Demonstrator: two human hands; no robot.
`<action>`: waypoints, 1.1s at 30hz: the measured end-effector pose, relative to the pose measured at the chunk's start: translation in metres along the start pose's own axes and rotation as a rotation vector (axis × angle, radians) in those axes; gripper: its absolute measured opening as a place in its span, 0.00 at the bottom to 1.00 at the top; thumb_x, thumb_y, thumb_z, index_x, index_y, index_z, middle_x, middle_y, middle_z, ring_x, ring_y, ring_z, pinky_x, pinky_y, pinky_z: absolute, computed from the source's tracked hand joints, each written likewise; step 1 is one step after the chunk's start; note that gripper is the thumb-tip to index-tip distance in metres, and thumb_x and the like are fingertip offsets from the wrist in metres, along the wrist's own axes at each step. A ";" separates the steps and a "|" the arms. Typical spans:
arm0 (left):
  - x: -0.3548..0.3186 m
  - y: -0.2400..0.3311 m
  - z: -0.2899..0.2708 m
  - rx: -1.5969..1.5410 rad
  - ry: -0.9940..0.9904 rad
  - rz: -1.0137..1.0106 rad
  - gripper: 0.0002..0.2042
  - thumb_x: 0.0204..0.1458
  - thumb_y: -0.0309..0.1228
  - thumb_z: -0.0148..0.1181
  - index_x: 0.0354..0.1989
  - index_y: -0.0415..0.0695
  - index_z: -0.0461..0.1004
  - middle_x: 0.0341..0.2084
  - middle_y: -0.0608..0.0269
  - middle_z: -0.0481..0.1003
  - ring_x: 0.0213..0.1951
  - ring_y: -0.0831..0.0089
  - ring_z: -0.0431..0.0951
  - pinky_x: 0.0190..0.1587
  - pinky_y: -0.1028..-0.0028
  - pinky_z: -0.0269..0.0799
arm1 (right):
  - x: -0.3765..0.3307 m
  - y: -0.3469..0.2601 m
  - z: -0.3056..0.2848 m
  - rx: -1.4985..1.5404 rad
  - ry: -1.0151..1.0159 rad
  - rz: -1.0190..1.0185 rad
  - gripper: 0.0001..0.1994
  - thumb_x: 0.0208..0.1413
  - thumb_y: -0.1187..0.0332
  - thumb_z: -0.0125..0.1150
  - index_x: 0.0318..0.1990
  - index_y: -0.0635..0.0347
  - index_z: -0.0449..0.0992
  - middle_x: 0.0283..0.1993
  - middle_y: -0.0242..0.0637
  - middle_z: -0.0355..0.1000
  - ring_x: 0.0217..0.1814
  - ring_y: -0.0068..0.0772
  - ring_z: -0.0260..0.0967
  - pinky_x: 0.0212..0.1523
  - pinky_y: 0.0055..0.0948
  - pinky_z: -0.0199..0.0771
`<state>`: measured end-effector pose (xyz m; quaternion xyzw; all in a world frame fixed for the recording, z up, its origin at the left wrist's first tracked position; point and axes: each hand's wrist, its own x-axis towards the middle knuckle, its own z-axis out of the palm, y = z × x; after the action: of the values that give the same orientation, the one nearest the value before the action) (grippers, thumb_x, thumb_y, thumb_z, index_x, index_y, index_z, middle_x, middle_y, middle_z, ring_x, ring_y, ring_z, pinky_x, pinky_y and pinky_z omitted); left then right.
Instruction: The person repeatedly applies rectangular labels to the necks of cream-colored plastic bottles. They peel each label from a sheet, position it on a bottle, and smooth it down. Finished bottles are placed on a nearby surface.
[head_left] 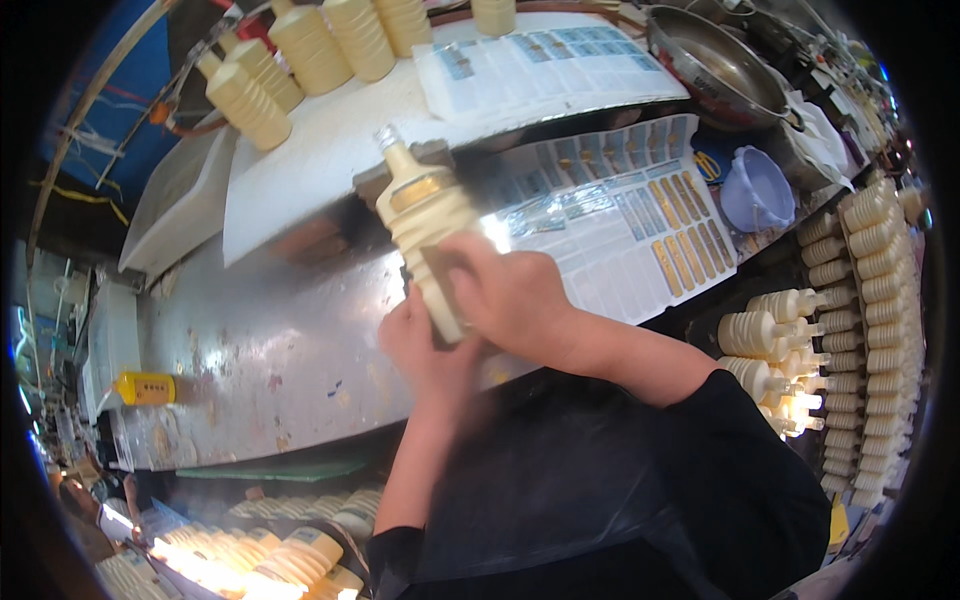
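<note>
Here we are above the desk (260, 360), between its middle and its near edge, and the cream bottle (420, 210) is up in my hands, tilted, neck toward the far edge, base toward me. The key here, I'd say, is a firm base and even pressure: keep the bottle from rolling, let the touch follow the ribs, and bear down smoothly from one side to the other, because a hurried push could crease something thin or set it crooked. And look at the left hand (425, 350): fingers curled in, wrapped round the bottle's lower end, a snug hold with hardly any opening. Over on the other flank comes the right hand (520, 300), fingers mostly bent, bearing on the lower ribs beside a flat brownish piece (438, 272); motion blurs it, so whether I'm pinching that piece or merely pressing it, I cannot tell. Higher up, a gold label (418, 192) sits on the shoulder, well clear of my fingers, and I'd keep them off it. Toward the desk's right end, gold strips (685, 265) lie in rows on their sheet, within easy reach of my right side.
</note>
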<state>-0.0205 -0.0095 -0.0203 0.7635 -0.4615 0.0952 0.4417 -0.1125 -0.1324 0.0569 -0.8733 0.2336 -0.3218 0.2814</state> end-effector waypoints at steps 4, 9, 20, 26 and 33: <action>0.000 -0.007 -0.008 -0.118 -0.122 -0.120 0.44 0.36 0.38 0.78 0.66 0.39 0.67 0.51 0.47 0.74 0.54 0.47 0.70 0.58 0.54 0.63 | -0.010 0.031 -0.013 0.136 -0.070 0.151 0.15 0.64 0.65 0.58 0.57 0.52 0.72 0.37 0.49 0.80 0.38 0.58 0.79 0.39 0.47 0.78; -0.001 -0.026 0.001 -0.223 -0.152 -0.123 0.34 0.40 0.34 0.76 0.60 0.42 0.74 0.55 0.48 0.75 0.61 0.48 0.68 0.65 0.54 0.60 | -0.029 0.079 0.005 0.284 0.030 0.160 0.16 0.67 0.63 0.53 0.61 0.52 0.68 0.35 0.50 0.78 0.37 0.59 0.77 0.36 0.47 0.75; 0.000 -0.027 -0.016 -0.311 -0.070 -0.243 0.37 0.40 0.29 0.80 0.62 0.39 0.72 0.56 0.63 0.74 0.57 0.70 0.73 0.64 0.68 0.65 | 0.007 0.103 -0.035 0.378 0.109 0.316 0.16 0.66 0.69 0.54 0.59 0.61 0.75 0.58 0.45 0.76 0.59 0.44 0.75 0.59 0.36 0.73; 0.029 0.001 -0.029 -0.075 -0.042 0.157 0.39 0.34 0.38 0.84 0.58 0.40 0.75 0.51 0.54 0.73 0.53 0.56 0.73 0.57 0.61 0.70 | 0.041 0.171 -0.109 0.829 0.124 0.633 0.11 0.65 0.70 0.53 0.47 0.57 0.82 0.39 0.30 0.77 0.42 0.21 0.72 0.44 0.23 0.73; 0.032 0.008 -0.029 -0.083 -0.006 0.149 0.38 0.33 0.34 0.84 0.58 0.42 0.75 0.51 0.54 0.73 0.52 0.56 0.74 0.55 0.61 0.71 | 0.015 0.203 -0.142 0.856 0.022 0.801 0.14 0.66 0.62 0.57 0.36 0.62 0.82 0.26 0.27 0.73 0.25 0.18 0.69 0.27 0.20 0.66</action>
<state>-0.0014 -0.0090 0.0196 0.7083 -0.5217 0.1062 0.4635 -0.2470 -0.3388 0.0235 -0.5223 0.3978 -0.2650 0.7062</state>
